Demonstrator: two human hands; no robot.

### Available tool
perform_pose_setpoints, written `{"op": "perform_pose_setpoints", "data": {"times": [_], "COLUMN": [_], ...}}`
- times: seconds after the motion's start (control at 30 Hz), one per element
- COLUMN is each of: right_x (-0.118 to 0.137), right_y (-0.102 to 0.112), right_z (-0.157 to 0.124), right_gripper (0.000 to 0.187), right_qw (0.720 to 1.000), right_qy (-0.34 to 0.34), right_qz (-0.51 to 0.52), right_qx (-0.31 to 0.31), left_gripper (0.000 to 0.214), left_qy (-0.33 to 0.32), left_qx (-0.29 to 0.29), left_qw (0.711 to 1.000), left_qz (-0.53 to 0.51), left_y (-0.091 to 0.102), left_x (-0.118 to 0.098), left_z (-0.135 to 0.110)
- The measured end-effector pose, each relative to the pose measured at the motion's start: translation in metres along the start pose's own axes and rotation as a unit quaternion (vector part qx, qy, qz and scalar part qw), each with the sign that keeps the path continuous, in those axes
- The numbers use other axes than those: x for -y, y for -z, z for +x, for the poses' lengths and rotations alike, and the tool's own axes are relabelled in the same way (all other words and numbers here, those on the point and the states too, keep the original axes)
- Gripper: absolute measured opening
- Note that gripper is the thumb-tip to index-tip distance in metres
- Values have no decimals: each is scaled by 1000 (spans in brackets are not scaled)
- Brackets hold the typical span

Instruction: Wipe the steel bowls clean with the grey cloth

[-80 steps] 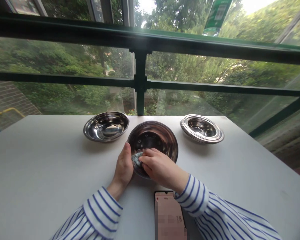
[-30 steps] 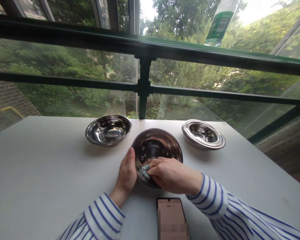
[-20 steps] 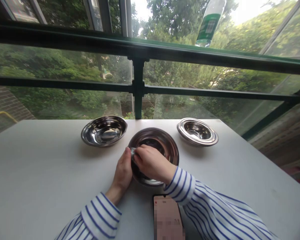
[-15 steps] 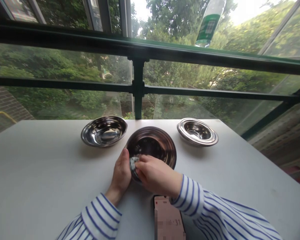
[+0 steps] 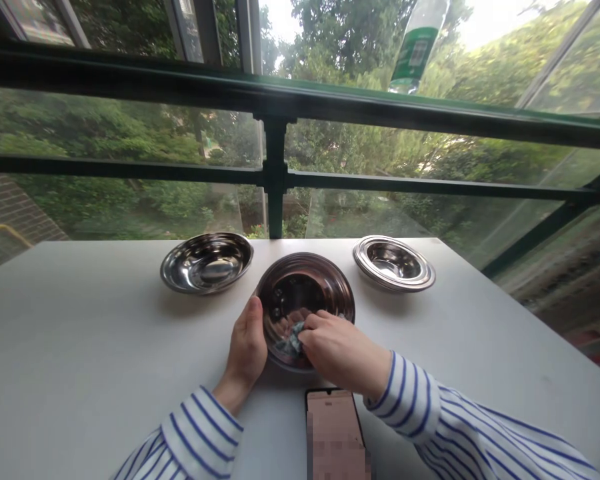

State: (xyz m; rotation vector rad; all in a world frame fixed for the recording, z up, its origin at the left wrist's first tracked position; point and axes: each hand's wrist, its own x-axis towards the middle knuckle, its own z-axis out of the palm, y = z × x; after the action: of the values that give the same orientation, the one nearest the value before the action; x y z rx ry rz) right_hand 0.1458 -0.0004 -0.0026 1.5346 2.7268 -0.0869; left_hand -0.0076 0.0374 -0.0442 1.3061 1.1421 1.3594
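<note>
A shiny metal bowl (image 5: 333, 283) stands tilted slightly towards me at the middle of the white table. My left hand (image 5: 247, 347) grips its left side, thumb up along the rim, the other fingers hidden behind the wall. My right hand (image 5: 347, 350) reaches over the near right rim, its fingers pinched on a crumpled, pale patterned cloth (image 5: 296, 337). That cloth rests against the bowl's near inner wall, partly covered by my fingers. The polished metal mirrors the hand and cloth.
A wide metal bowl (image 5: 170, 270) sits at the back left, and broad-rimmed metal bowls (image 5: 425, 277), seemingly stacked, at the back right. A phone (image 5: 333, 433) lies near my right wrist. Behind the table (image 5: 105, 373) runs a dark green railing (image 5: 180, 87) bearing a plastic bottle (image 5: 415, 57).
My right hand has slid the cloth rightwards along the inside of the bowl, from the left wall to the near side. My left hand keeps its hold, shifted slightly right with the bowl.
</note>
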Motion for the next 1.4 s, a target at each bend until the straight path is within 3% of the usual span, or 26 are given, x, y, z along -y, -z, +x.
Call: {"op": "perform_pose_setpoints", "data": {"times": [0.13, 0.27, 0.4, 0.6, 0.8, 0.9, 1.0, 1.27, 1.4], "right_x": [9, 2, -19, -36, -20, -5, -1, -35, -24], "right_y": [-6, 2, 15, 16, 8, 5, 5, 7, 3], "right_z": [22, 48, 54, 21, 4, 18, 36, 37, 39], "right_gripper": [13, 15, 18, 19, 12, 11, 15, 18, 19], "right_qw": [992, 990, 991, 994, 998, 995, 995, 985, 991], "right_qy": [45, 14, -21, -59, 50, 82, 43, -100, -63], "right_qz": [70, 0, -44, -61, 18, 41, 27, -9, 22], "right_qx": [-92, -137, -127, -67, -16, -43, -89, -137, -120], "left_gripper": [61, 63, 60, 52, 55, 60, 62, 54, 53], "left_qy": [15, 6, -21, -46, -26, -13, -17, -15, -13], "left_qx": [-9, 2, 8, 19, -11, -24, -20, 1, 1], "left_qw": [1000, 1000, 998, 997, 998, 998, 997, 998, 998], "left_qz": [-5, 27, 60, 53, 51, 61, 70, 59, 63], "left_y": [2, 4, 3, -1, -3, 0, 2, -4, -2], "left_x": [4, 1, -5, -8, -3, -1, -2, -8, -6], "left_z": [4, 5, 1, -3, -2, 1, 3, -2, 0]}}
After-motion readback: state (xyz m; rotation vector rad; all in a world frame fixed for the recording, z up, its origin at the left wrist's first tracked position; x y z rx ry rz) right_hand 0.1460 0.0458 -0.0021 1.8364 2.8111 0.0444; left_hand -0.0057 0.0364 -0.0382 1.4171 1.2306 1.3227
